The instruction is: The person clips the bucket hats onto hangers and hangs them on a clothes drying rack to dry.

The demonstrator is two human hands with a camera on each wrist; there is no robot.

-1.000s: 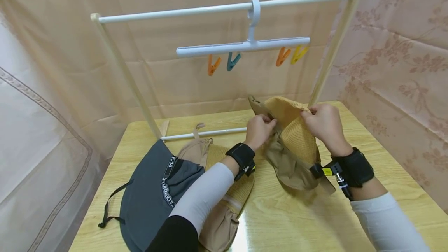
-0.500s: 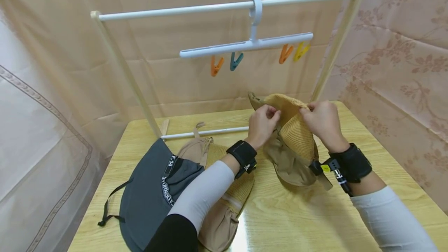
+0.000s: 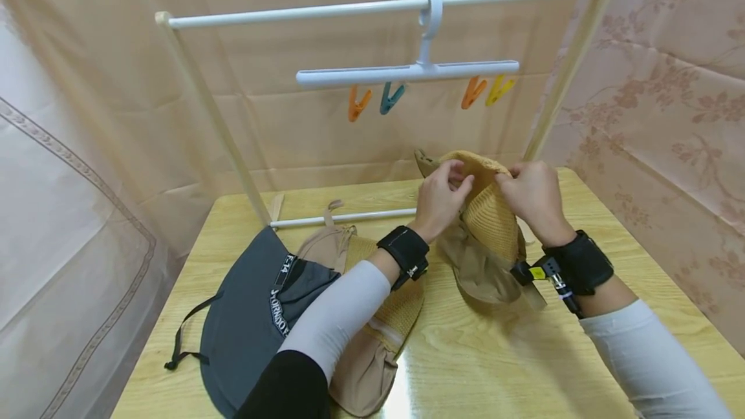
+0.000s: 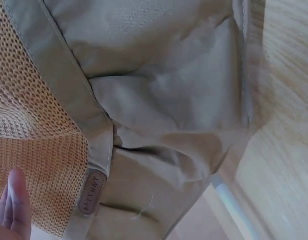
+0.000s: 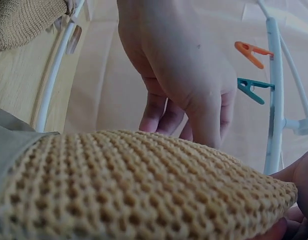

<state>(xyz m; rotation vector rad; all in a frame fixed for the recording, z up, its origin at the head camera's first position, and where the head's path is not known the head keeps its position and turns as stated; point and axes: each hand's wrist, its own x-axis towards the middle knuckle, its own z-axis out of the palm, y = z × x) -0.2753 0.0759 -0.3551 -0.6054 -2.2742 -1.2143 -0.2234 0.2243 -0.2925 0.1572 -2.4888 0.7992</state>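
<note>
A grey hat point(image 3: 250, 315) with a black strap lies at the left of the wooden table point(image 3: 495, 367), and a second tan hat point(image 3: 372, 322) lies just beside it, partly under the left forearm. Further right, the left hand point(image 3: 439, 202) pinches the top edge of the straw hat point(image 3: 491, 225), fingers and thumb curled onto the woven brim. The hat stands lifted at its far edge, above the table near the right post of the white rack point(image 3: 372, 8), while its lower cloth part hangs down toward the tabletop. The right hand point(image 3: 532, 196) grips the same upper edge close beside the left, thumb under and fingers over the weave.

The left wrist view shows soft tan cloth point(image 4: 163, 100) folding in loose creases next to the knitted mesh point(image 4: 34, 165), so this hat looks light, limp and easy to crush rather than stiff. The open weave in the right wrist view point(image 5: 134, 185) should give fingers good friction, and it seems unlikely to slip. The firmest place to hold is judged to be the woven brim edge, taken at 2 spread points so it does not sag. Above hangs a hanger point(image 3: 407, 73) with 4 coloured clips point(image 3: 357, 103).
</note>
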